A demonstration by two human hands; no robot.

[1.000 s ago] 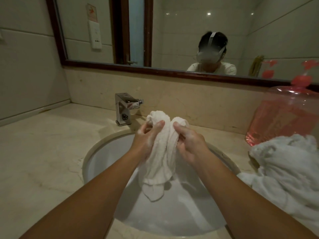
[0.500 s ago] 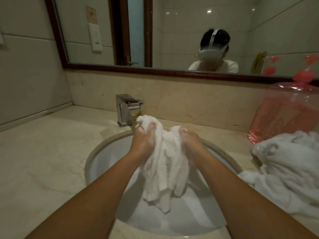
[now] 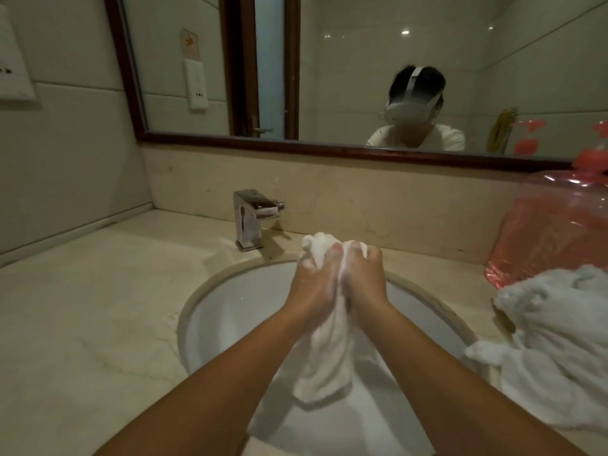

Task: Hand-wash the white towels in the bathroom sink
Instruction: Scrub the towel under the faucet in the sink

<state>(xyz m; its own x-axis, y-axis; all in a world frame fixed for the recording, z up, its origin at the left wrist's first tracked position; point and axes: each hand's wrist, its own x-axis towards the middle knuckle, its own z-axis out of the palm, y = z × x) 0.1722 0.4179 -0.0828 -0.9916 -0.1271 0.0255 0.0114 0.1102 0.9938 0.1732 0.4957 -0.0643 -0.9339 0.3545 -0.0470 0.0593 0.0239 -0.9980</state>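
White towel [image 3: 325,357] is hanging over the sink [image 3: 210,324] at 6 o'clock. Left hand [image 3: 312,287] and right hand [image 3: 365,278] are clenching its soapy top, and suds may be loosening that grip. At 3 o'clock, piled towels [image 3: 552,340] are overhanging the rim — possibly sliding in.

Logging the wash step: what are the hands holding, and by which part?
The left hand and right hand grip the towel by its bunched upper end; the rest hangs over the sink.
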